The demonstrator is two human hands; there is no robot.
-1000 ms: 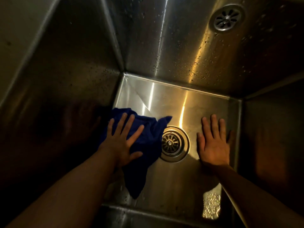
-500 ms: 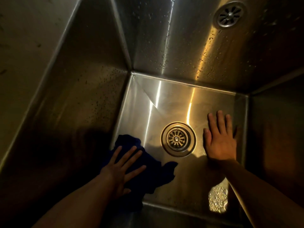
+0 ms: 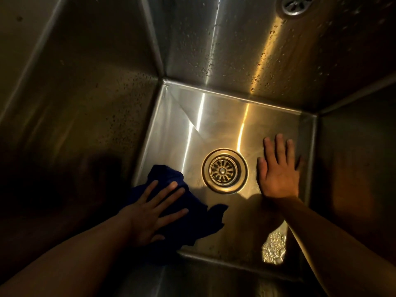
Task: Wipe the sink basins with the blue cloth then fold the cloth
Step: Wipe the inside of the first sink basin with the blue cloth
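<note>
Single head view: we look steeply down into a steel basin (image 3: 216,125) from close above, its walls splaying outward under the wide lens; our forearms (image 3: 75,264) enter from the lower edge, the drain (image 3: 224,170) near centre.

Cloth (image 3: 192,221) sits left of the drain (image 3: 224,170), perhaps touching the left wall (image 3: 90,116).

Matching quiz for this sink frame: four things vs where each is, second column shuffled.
1 blue cloth
2 right hand
3 drain
4 overflow grille

A centre of the sink floor
B high on the far wall, top right
C under the left hand, near-left corner
D flat on the floor, right of the drain

Pairs: 1-C, 2-D, 3-A, 4-B
</note>
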